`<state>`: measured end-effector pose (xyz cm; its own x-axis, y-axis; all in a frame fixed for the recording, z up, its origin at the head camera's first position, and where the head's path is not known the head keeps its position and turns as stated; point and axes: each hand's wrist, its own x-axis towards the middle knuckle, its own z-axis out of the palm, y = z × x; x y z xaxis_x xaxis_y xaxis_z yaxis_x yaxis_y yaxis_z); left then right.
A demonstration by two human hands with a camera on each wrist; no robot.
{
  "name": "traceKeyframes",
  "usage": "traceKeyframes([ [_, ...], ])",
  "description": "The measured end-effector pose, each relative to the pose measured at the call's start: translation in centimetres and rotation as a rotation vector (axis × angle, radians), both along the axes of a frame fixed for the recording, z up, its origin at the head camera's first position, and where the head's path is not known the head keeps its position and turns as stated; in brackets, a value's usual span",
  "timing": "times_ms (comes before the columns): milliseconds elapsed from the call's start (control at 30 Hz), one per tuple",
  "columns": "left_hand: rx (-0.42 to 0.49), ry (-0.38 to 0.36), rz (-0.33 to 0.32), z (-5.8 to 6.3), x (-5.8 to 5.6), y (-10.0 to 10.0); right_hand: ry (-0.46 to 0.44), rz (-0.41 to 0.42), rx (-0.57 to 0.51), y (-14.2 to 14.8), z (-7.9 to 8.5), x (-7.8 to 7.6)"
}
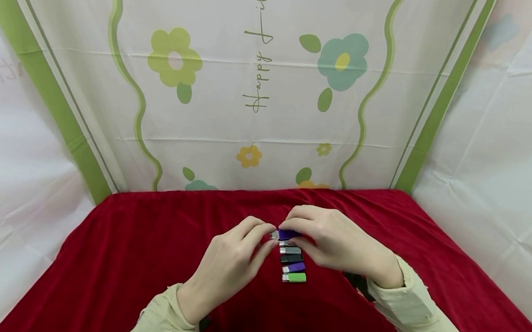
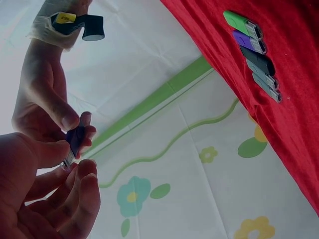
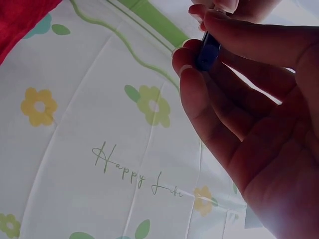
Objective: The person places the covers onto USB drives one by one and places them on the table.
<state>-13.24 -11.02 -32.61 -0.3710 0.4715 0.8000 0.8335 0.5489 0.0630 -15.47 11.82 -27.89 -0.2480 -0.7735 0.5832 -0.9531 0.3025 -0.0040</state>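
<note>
Both hands hold one purple-blue USB flash drive above the red cloth. My left hand pinches its pale connector end between thumb and fingers; whether a clear cap covers that end I cannot tell. The purple body is pinched by my right hand. In the left wrist view the drive spans the two hands, and in the right wrist view its rounded body end shows between thumb and fingers. Just below the hands lies a column of flash drives: two grey ones, a black one, a purple one and a green one.
A red velvet cloth covers the table. White curtains with printed flowers and green bands stand behind it and at both sides. A dark wrist camera is strapped over the right sleeve.
</note>
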Motion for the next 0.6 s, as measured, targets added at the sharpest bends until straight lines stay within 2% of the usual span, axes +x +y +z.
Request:
traceKeyframes([
  [267,-0.013,0.003,-0.002,-0.12,-0.07,-0.02,0.000,0.003,0.002,-0.11,-0.14,-0.03],
  [600,-0.034,0.028,0.000,-0.09,-0.11,-0.10,0.052,0.007,-0.003,-0.53,-0.35,0.04],
])
